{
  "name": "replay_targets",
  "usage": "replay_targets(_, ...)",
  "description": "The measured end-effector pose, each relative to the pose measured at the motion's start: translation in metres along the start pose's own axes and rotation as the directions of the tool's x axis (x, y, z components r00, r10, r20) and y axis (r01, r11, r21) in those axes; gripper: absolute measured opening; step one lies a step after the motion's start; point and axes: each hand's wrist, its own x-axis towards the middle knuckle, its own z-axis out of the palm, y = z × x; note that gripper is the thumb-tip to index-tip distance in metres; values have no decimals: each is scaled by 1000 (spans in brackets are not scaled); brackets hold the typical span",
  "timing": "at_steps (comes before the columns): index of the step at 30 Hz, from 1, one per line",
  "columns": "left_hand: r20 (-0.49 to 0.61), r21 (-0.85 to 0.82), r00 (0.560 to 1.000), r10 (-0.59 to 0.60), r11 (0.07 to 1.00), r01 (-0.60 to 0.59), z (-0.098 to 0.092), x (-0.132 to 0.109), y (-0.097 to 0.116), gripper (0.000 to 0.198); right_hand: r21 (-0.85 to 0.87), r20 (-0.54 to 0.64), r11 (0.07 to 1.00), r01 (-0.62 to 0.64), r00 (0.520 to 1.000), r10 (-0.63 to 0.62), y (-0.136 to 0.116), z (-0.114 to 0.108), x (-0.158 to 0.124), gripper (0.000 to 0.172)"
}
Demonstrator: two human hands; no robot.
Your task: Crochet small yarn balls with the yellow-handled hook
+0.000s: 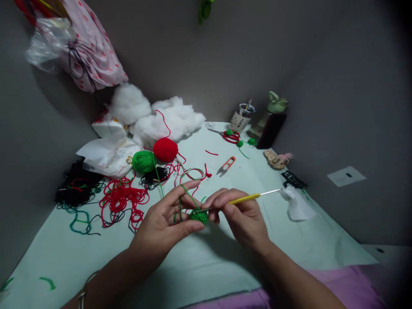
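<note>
My left hand (167, 219) pinches a small green crocheted piece (199, 216) between thumb and fingers. Green yarn is looped around its fingers, and the raised index finger holds a strand taut. In my right hand (242, 214) is a crochet hook (245, 199) with a yellow handle, gripped like a pen. The hook's near tip points left and meets the top of the green piece; whether it passes through a stitch I cannot tell. A strand runs from the left hand up toward a green ball of yarn (143, 162), beside a red ball of yarn (165, 149).
Tangled red yarn (124, 195) and black yarn (77, 182) lie at left, with white stuffing (175, 120) behind. Orange thread snips (226, 166), red-handled scissors (231, 137), a pen cup (240, 119) and a green-lidded bottle (273, 107) stand or lie farther back. A crumpled tissue (296, 205) is at right.
</note>
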Motion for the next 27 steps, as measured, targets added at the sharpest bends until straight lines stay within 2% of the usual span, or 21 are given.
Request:
replay_targets(7,4,19,1000,22,1000,-23,-5,1,-4,63,98,26,991,-96,995,94,-6,-2,1,14)
replay_targets(11,6,14,1000,23,1000,-23,-4,1,-2,59,61,38,996,-58,998,56,-7,-3,-1,15)
replay_targets(18,-20,-17,999,38,999,-38,-2,2,0,52,-100,79,995,22,997,-14,-16,-1,-1,18)
replay_targets(23,3,-83,998,63,995,-63,-2,2,-1,48,-190,93,977,101,992,-85,-14,1,-2,20)
replay_targets(27,18,-144,995,98,985,-94,-1,3,0,45,-161,71,977,139,989,-129,-10,3,-5,21)
